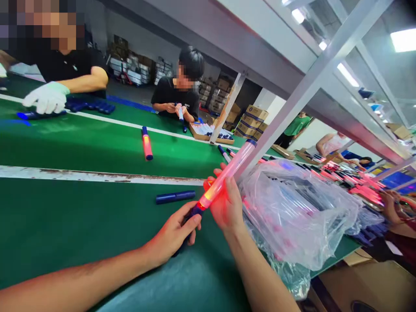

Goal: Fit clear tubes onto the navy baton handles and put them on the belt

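A light stick (224,175) with a glowing red tube and a dark blue handle is tilted up to the right in front of me. My left hand (183,227) is closed around its dark handle. Around the lit tube, my right hand (228,203) has its fingers curled, and they shine red. A loose dark blue handle (175,197) lies on the green table just beyond my left hand. Farther off, another lit light stick (147,144) rests on the green surface. Right of my right hand sits a clear plastic bag (299,208) with several pale tubes inside.
A metal post (292,99) slants up to an overhead beam. Across the table, one person's white-gloved hand (47,97) touches a dark handle; another person (182,91) holds a stick beside a cardboard tray (198,135). Several lit sticks (364,190) are piled at right.
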`<state>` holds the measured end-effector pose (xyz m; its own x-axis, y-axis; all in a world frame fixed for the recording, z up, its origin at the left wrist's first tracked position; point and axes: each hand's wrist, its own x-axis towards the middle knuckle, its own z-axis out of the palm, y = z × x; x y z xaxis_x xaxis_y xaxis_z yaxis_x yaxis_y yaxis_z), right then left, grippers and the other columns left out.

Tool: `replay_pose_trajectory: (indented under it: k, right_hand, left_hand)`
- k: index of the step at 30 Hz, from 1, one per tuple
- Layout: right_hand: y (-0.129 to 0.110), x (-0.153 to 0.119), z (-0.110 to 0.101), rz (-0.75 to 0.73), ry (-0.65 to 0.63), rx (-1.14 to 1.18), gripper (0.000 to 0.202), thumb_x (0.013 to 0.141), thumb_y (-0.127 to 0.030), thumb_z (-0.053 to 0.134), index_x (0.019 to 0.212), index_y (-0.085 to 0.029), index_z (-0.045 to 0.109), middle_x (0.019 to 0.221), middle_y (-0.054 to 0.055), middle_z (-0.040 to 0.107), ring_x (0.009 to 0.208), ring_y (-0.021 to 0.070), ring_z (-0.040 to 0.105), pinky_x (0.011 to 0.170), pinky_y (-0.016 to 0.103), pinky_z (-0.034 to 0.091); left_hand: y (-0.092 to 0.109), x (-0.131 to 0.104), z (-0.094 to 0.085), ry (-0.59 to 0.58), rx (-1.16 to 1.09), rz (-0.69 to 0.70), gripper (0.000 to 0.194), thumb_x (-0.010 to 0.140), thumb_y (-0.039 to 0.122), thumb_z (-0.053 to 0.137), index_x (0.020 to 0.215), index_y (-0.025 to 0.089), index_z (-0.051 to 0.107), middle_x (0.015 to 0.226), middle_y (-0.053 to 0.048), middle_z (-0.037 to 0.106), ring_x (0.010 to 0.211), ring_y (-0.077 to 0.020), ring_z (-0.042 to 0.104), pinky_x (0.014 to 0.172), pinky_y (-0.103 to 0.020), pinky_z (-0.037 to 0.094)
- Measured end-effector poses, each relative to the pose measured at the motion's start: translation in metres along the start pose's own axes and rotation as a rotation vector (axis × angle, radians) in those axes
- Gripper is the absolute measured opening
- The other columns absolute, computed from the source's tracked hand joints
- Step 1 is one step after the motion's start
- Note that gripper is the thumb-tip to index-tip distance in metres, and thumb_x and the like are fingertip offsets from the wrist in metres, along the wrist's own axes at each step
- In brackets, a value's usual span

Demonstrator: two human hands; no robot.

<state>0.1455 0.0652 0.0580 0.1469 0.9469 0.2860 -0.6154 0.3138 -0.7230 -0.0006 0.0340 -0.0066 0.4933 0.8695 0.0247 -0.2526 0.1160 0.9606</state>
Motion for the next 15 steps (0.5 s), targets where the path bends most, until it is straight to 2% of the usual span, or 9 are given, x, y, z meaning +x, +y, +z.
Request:
replay_pose_trajectory:
  k: [2, 7, 12, 15]
  right_hand:
    - [0.002, -0.0049, -0.0009, 0.023, 0.01, 0.05, 0.028, 0.092, -0.037, 0.071, 0.119, -0.03, 0.067, 0.11, 0.0, 0.066, 0.087, 0.0122, 0.065, 0.085, 0.03, 0.058]
    - [-0.0017, -0.009, -0.0045, 0.043, -0.054, 0.087, 0.028, 0.093, -0.039, 0.07, 0.118, -0.029, 0.068, 0.106, 0.001, 0.063, 0.08, 0.0104, 0.061, 0.076, 0.026, 0.058]
    - [-0.0044, -0.0092, -0.0061, 0.003, -0.07, 0.012, 0.029, 0.092, -0.038, 0.071, 0.119, -0.03, 0.064, 0.104, -0.001, 0.06, 0.079, 0.0106, 0.06, 0.074, 0.028, 0.058]
    - [-0.0031, -0.0085, -0.0055, -0.029, -0.063, -0.076, 0.032, 0.09, -0.038, 0.073, 0.117, -0.029, 0.06, 0.099, -0.002, 0.06, 0.076, 0.0114, 0.061, 0.07, 0.03, 0.058]
  left_hand:
    - [-0.0023, -0.0039, 0.0013, -0.053, 0.016, -0.017, 0.05, 0.097, 0.057, 0.056, 0.129, 0.019, 0.05, 0.086, 0.002, 0.058, 0.059, -0.0089, 0.049, 0.055, -0.024, 0.039]
    - [-0.0051, -0.0052, -0.0005, -0.141, 0.057, -0.003, 0.033, 0.101, 0.049, 0.054, 0.114, 0.019, 0.056, 0.094, -0.001, 0.059, 0.073, -0.0106, 0.051, 0.067, -0.026, 0.041]
    - [-0.0085, -0.0035, 0.002, -0.128, 0.051, -0.039, 0.051, 0.1, 0.054, 0.054, 0.138, 0.022, 0.042, 0.093, 0.001, 0.058, 0.063, -0.0098, 0.052, 0.061, -0.026, 0.042]
    - [-0.0089, -0.0051, 0.0043, -0.084, 0.131, -0.045, 0.059, 0.098, 0.058, 0.054, 0.142, 0.023, 0.038, 0.091, 0.001, 0.058, 0.062, -0.011, 0.05, 0.059, -0.026, 0.042]
